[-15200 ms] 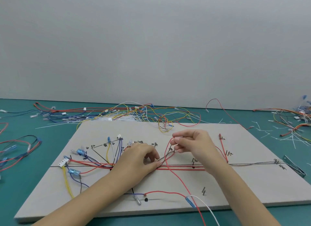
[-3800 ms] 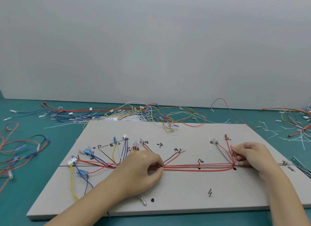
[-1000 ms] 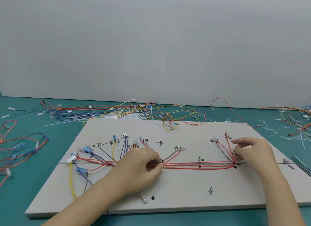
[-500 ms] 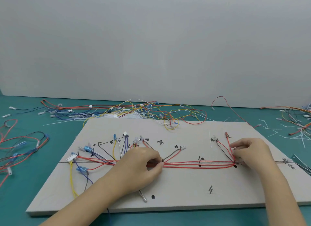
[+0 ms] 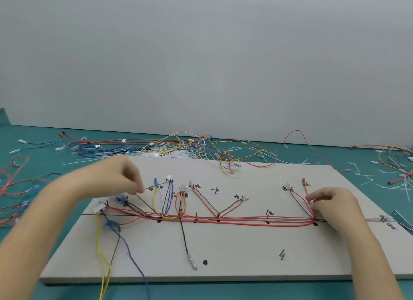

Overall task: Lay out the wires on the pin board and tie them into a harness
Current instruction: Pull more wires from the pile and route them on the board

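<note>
The grey pin board point(image 5: 234, 255) lies flat on the teal table. A bundle of red and dark wires point(image 5: 245, 220) runs left to right along its middle line, with branches fanning up to labelled ends. My right hand point(image 5: 330, 204) rests at the bundle's right junction, fingers curled, pinching the red branch wire point(image 5: 306, 193). My left hand point(image 5: 111, 179) is blurred above the board's left part, fingers loosely curled; whether it holds anything I cannot tell. A white connector point(image 5: 98, 208) and blue terminals sit below it.
A heap of loose coloured wires point(image 5: 190, 150) lies behind the board. More wires lie at the far left point(image 5: 15, 188) and far right point(image 5: 395, 161), with white cable ties point(image 5: 366, 176) scattered on the right. A metal probe point(image 5: 192, 264) and pins point(image 5: 282, 254) are on the board's near part.
My left hand has lifted off the bundle's middle and swung up and left over the board's left part. My right hand stays at the right junction.
</note>
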Tool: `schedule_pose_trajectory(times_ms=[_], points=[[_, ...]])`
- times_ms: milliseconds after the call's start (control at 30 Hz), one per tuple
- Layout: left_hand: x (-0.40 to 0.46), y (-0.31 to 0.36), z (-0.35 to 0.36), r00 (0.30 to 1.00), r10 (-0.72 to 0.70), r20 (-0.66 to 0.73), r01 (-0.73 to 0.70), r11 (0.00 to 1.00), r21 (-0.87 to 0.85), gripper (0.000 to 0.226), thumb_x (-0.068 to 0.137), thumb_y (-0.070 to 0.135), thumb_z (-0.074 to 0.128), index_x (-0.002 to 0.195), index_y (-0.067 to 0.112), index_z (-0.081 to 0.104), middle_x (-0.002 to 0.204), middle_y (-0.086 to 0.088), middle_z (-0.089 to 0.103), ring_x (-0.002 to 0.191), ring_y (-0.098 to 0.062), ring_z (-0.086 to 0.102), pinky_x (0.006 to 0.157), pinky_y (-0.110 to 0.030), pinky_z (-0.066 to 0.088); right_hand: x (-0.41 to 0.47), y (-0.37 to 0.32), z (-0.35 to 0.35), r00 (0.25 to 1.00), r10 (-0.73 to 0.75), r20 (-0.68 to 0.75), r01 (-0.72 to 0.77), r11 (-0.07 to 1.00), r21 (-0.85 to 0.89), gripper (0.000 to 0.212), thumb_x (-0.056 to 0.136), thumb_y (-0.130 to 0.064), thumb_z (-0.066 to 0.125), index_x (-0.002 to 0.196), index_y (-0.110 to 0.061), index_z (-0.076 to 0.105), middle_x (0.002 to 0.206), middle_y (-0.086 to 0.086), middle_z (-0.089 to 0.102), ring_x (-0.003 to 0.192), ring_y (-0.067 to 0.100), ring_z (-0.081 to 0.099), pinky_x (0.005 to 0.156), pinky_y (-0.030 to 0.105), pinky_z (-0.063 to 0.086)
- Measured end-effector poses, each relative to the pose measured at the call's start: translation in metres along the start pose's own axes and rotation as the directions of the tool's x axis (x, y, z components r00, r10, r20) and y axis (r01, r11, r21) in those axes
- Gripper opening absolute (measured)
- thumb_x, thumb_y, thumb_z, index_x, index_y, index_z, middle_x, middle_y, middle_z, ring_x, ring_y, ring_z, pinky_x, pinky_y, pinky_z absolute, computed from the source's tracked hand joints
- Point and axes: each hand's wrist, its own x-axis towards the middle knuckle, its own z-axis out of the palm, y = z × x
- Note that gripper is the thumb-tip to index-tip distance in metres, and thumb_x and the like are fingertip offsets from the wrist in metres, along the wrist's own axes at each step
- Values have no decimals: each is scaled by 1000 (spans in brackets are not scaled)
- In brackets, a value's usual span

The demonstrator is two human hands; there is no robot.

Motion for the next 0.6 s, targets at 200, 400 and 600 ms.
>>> schedule_pose_trajectory(times_ms=[200, 400, 600], points=[[-13, -41, -22, 943, -216, 255, 178, 970, 163, 38, 50, 21, 61, 77, 43, 77, 62, 9, 60, 51, -7, 48, 60, -25, 37, -1, 0, 0, 1000, -9, -1, 9, 1000, 11, 31, 77, 11, 58, 73, -16, 74, 75, 4, 68, 65, 17, 58, 55, 23, 38], [-9, -39, -17, 934, -265, 239, 221, 956, 195, 25, 53, 23, 83, 72, 37, 74, 51, 13, 48, 51, -10, 40, 59, -25, 31, -2, 0, 0, 1000, -12, -2, 12, 1000, 15, 30, 77, 10, 58, 72, -16, 73, 71, 4, 67, 59, 18, 56, 53, 24, 36], [-6, -38, -13, 933, -271, 236, 229, 955, 189, 20, 55, 38, 87, 71, 37, 75, 49, 14, 47, 53, -8, 42, 64, -25, 33, -3, 0, 0, 1000, -6, -5, 6, 1000, 0, 31, 78, 10, 57, 72, -16, 73, 72, 2, 67, 56, 15, 53, 51, 24, 34]])
